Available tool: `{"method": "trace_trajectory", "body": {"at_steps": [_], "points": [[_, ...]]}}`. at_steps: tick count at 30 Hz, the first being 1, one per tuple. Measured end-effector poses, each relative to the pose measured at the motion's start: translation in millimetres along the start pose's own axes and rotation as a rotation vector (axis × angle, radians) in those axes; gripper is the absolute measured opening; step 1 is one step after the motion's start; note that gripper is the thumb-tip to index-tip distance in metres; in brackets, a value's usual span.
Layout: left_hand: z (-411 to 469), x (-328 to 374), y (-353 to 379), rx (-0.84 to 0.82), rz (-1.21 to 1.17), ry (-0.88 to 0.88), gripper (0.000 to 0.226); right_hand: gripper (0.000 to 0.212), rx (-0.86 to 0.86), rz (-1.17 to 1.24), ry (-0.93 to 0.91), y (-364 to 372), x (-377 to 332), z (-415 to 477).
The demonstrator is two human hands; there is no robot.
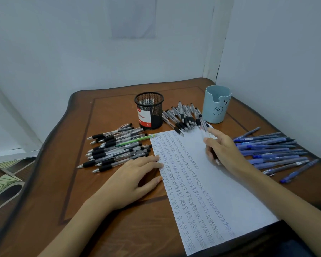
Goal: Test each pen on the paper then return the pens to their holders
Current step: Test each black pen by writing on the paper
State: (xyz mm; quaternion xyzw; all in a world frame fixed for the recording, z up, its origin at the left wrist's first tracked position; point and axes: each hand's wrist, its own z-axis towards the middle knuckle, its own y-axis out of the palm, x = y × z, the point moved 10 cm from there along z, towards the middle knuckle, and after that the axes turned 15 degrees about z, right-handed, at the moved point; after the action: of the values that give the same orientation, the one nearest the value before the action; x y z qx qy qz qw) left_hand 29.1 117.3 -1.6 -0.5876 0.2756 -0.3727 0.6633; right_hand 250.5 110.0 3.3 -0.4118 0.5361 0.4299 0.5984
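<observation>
A white sheet of paper (228, 191) covered with rows of the handwritten word "test" lies on the wooden table. My right hand (222, 147) grips a clear black-grip pen (206, 129) over the sheet's upper right part, tip pointing down toward the paper. My left hand (135, 177) rests flat with fingertips pressing the paper's left edge. A black mesh holder (149, 110) and a light blue bear-faced holder (216, 103) stand at the back, both showing no pens inside.
Black-grip pens lie in a pile (117, 149) left of the paper, with a green pen (137, 140) among them. Another black-pen pile (183, 117) sits between the holders. Blue pens (271, 151) are spread at the right. Walls close in behind and right; the table's edge (50, 145) curves at left.
</observation>
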Motion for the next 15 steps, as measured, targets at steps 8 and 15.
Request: {"method": "trace_trajectory", "body": {"at_steps": [8, 15], "points": [[1, 1, 0, -0.028, 0.01, 0.006, 0.054, 0.058, 0.029, -0.39, -0.178, 3, -30, 54], [2, 1, -1, -0.027, -0.001, 0.009, 0.054, 0.047, 0.088, -0.503, -0.226, 10, -38, 112]]}}
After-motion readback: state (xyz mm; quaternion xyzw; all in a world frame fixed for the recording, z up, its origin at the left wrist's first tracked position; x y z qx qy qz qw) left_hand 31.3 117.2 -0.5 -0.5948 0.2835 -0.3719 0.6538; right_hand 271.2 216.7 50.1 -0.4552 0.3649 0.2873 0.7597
